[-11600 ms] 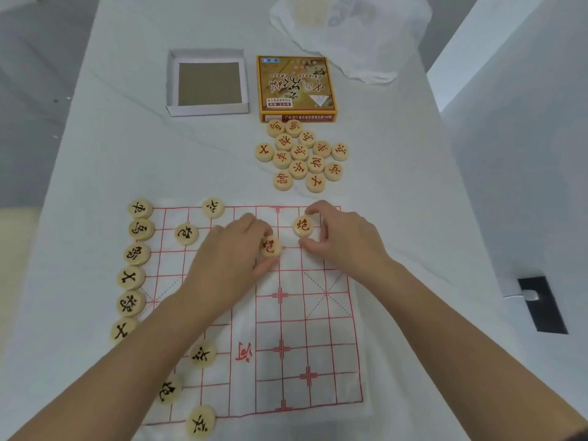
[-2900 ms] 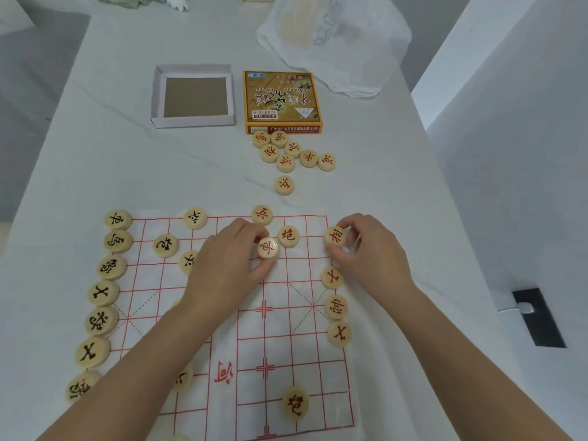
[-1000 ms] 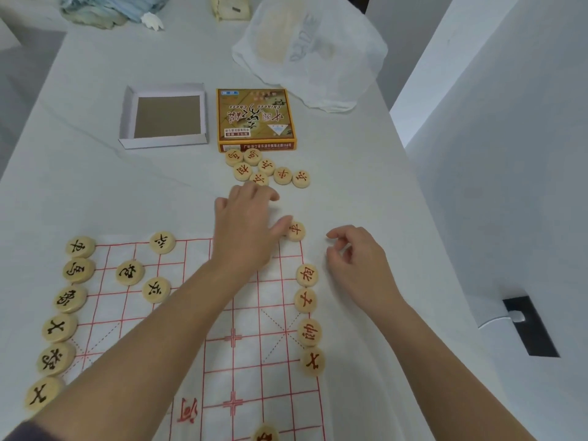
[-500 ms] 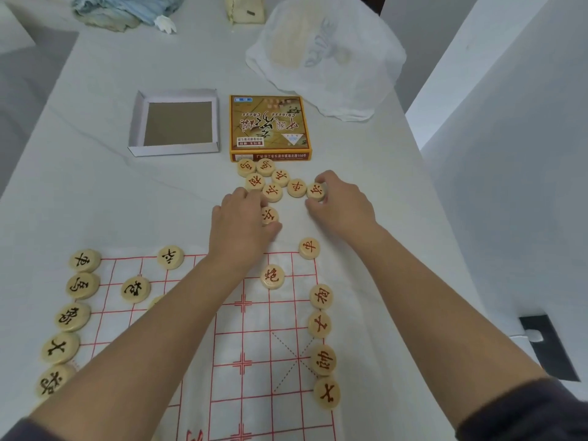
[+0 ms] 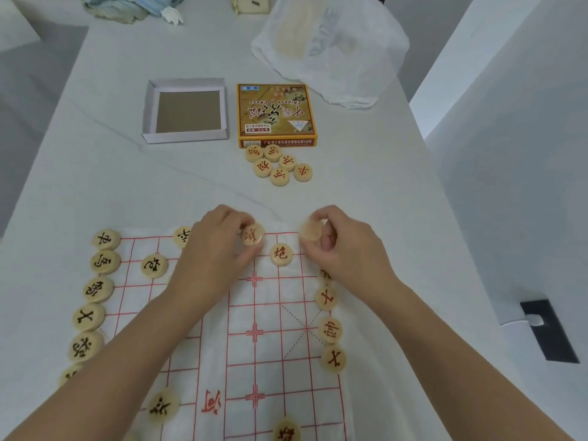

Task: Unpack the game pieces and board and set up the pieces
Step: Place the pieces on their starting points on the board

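Observation:
A white sheet board (image 5: pixel 254 332) with a red grid lies on the table. Black-lettered wooden discs (image 5: pixel 92 289) line its left edge; red-lettered discs (image 5: pixel 331 329) stand along its right edge. My left hand (image 5: pixel 213 256) pinches a red-lettered disc (image 5: pixel 253 234) at the board's far edge. My right hand (image 5: pixel 346 249) holds another disc (image 5: pixel 310 231) tilted above the far right corner, its face blurred. A red cannon disc (image 5: pixel 281 254) rests between the hands. Several loose red discs (image 5: pixel 278 165) lie in front of the box.
The yellow game box lid (image 5: pixel 276 113) and the open white box tray (image 5: pixel 186 111) sit beyond the board. A crumpled plastic bag (image 5: pixel 331 49) lies at the back right, cloth (image 5: pixel 127 7) at the back left. The table's right edge (image 5: pixel 445 218) runs close by.
Both hands came back from the loose pile to the board's far edge, each carrying a disc. The pile by the box is smaller. The camera tilted down slightly.

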